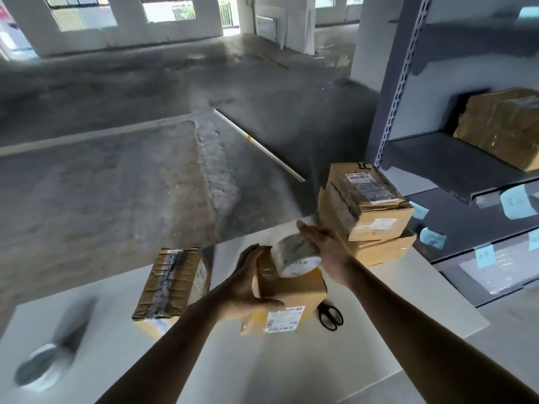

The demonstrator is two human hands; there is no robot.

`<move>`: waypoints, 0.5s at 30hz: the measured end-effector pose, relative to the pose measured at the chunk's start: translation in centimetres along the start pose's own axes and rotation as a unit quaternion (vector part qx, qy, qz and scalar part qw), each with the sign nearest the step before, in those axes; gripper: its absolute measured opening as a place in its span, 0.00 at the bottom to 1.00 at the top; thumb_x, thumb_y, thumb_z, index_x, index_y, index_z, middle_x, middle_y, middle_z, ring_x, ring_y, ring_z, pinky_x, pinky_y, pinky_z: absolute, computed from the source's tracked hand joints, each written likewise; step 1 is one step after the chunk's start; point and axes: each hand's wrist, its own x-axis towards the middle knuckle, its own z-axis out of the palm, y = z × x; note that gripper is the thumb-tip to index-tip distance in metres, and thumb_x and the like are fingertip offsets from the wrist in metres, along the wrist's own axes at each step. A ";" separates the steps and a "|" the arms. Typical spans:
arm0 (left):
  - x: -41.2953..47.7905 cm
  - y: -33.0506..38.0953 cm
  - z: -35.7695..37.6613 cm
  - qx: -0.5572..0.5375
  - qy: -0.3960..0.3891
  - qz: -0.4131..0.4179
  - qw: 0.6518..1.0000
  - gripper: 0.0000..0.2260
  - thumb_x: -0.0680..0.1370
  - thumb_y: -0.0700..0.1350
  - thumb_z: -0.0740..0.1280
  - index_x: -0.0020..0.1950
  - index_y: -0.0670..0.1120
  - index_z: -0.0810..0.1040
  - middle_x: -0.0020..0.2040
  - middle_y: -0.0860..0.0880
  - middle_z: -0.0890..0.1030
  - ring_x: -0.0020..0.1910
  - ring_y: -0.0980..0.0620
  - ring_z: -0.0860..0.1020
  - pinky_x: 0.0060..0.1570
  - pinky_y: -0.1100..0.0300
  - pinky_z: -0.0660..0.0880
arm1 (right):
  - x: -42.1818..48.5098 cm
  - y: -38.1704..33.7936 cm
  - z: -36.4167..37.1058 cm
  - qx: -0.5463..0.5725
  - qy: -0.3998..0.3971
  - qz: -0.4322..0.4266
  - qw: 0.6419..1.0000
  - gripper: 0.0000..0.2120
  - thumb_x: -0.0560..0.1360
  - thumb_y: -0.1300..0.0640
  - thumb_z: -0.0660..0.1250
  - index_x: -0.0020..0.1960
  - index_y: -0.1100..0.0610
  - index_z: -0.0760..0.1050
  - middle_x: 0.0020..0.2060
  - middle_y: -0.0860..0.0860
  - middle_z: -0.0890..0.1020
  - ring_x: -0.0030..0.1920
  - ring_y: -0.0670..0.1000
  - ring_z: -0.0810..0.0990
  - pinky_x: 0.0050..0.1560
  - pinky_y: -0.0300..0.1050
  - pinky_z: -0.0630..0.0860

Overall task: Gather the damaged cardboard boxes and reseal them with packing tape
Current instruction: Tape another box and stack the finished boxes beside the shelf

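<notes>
Left hand (250, 287) grips small box (294, 295), fingers wrapped. Right hand (325, 246) grasps tape roll (291, 256) on box top. White table (262, 363); concrete floor (131, 176); grey shelving (437, 161).

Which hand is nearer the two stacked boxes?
Right. The right hand, gripping the tape roll, is just beside the stack; the left hand holds a small box farther left.

Warehouse or storeroom: bare concrete floor (122, 176), white pillars (370, 39), grey metal shelving (455, 153) with labels (517, 201), parcel (501, 126) on shelf, white packing table (262, 368).
</notes>
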 end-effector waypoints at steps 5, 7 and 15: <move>-0.6 2.4 -0.5 -0.193 0.100 -0.088 0.972 0.28 0.83 0.59 0.56 0.79 0.49 0.56 0.79 0.50 0.58 0.74 0.54 0.64 0.67 0.66 0.64 | 1.1 0.7 3.0 -0.105 -0.021 0.010 0.994 0.28 0.69 0.34 0.70 0.47 0.61 0.82 0.47 0.64 0.84 0.49 0.65 0.84 0.57 0.64 0.80; -0.5 3.5 -0.4 -0.337 0.174 -0.130 0.916 0.19 0.85 0.54 0.47 0.71 0.51 0.69 0.67 0.47 0.75 0.57 0.61 0.78 0.51 0.72 0.74 | 1.3 1.1 3.9 -0.119 -0.026 0.014 0.993 0.32 0.64 0.27 0.71 0.45 0.57 0.84 0.45 0.61 0.85 0.48 0.64 0.85 0.54 0.64 0.81; 3.1 -0.3 -1.6 -0.243 0.211 -0.216 0.922 0.17 0.84 0.51 0.57 0.59 0.44 0.82 0.55 0.44 0.83 0.54 0.44 0.81 0.57 0.48 0.78 | 2.1 1.6 5.6 -0.147 -0.025 0.014 0.989 0.28 0.67 0.30 0.68 0.41 0.56 0.84 0.39 0.56 0.85 0.44 0.59 0.85 0.51 0.57 0.82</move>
